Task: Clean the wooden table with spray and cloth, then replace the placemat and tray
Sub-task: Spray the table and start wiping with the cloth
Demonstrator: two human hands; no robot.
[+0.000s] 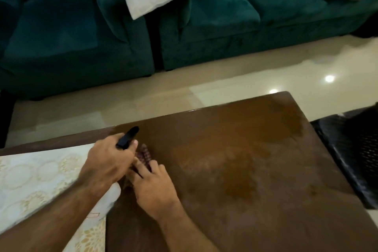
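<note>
Wet-streaked wooden table [235, 159] fronts cream floor [184, 92] and teal sofa [204, 26].
</note>
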